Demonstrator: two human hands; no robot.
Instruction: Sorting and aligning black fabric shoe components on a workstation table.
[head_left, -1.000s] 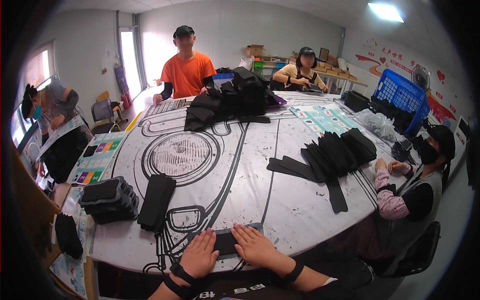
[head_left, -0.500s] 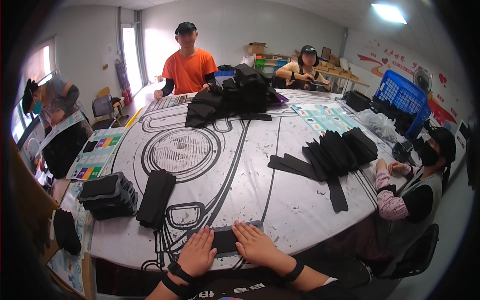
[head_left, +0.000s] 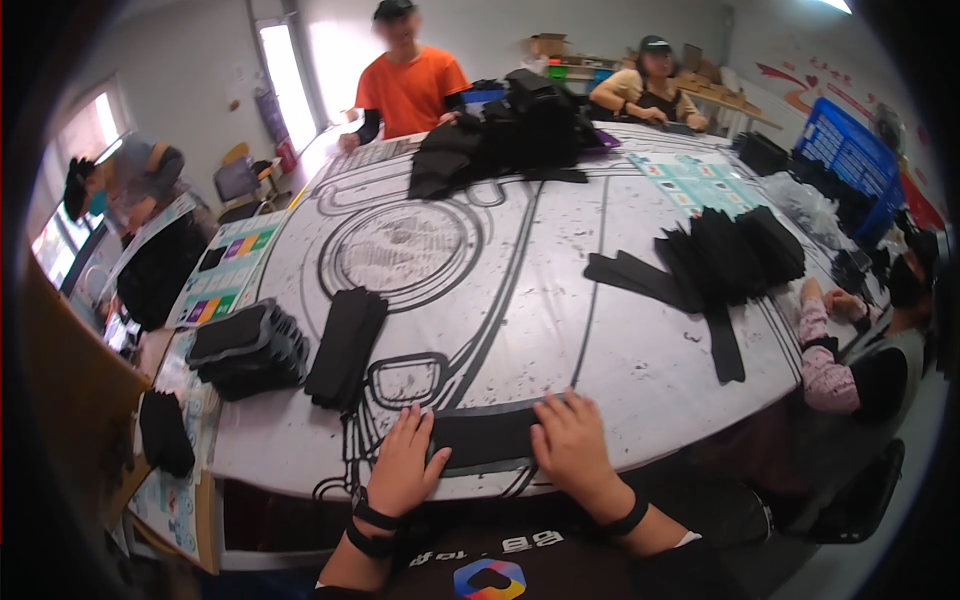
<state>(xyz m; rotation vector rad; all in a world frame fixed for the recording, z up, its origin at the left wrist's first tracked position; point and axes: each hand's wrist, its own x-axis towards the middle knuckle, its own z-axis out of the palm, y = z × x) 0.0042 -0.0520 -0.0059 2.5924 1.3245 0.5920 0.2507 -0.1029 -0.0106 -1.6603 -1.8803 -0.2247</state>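
Observation:
A flat black piece of cloth (head_left: pixel 487 438), which looks like a sock, lies crosswise on the table's near edge. Grey material shows along its long edges. My left hand (head_left: pixel 402 458) rests on its left end, fingers stretched and thumb spread. At the other end lies my right hand (head_left: pixel 580 448), fingers extended and slightly bent. Neither hand grips anything. Beyond my left hand is a bundle of flat black cloth pieces (head_left: pixel 345 348). Left of that stands a neat stack of black pieces with grey edges (head_left: pixel 248 350).
Black socks (head_left: pixel 735 255) lie fanned out at the right, near a seated person in pink sleeves (head_left: pixel 830 370). A large black heap (head_left: pixel 520 135) sits at the far side, beside a person in orange (head_left: pixel 410 90). A blue crate (head_left: pixel 850 150) stands at back right.
My hands have moved apart, from the middle of the black cloth toward its two ends, leaving more of it showing. The whole view has tilted down and shifted left.

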